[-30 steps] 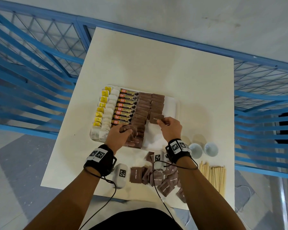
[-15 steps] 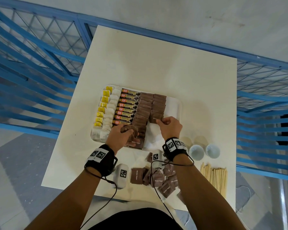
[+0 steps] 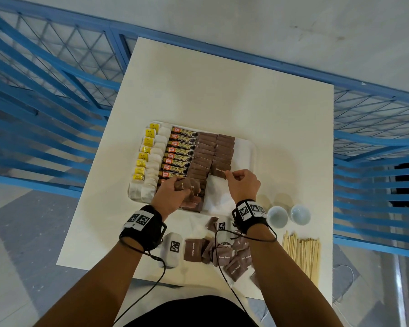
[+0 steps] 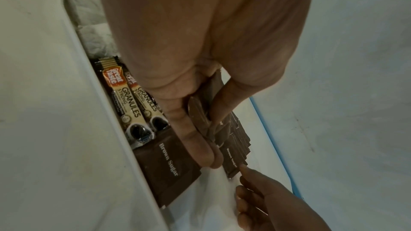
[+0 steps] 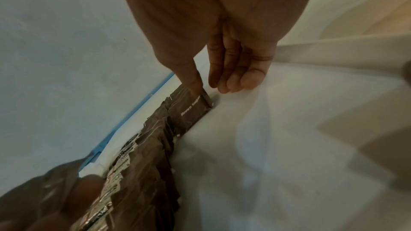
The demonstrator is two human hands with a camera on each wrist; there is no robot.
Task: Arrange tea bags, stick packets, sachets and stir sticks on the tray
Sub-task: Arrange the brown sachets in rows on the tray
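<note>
White table (image 3: 222,95), tray (image 3: 252,149) — two sachet columns, right hand (image 3: 242,185) pinching one sachet (image 3: 220,172), left hand (image 3: 175,193) gripping spare sachets (image 3: 187,185).

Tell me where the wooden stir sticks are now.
In the head view, the wooden stir sticks lie off the tray, on the table's near right corner, just below the two small cups.

I count eight yellow-tagged tea bags (image 3: 149,152), eight granule stick packets (image 3: 178,153), two columns of brown sugar sachets (image 3: 214,152) on one tray (image 3: 252,152), two small cups (image 3: 277,217), and one bundle of stir sticks (image 3: 302,254).
</note>
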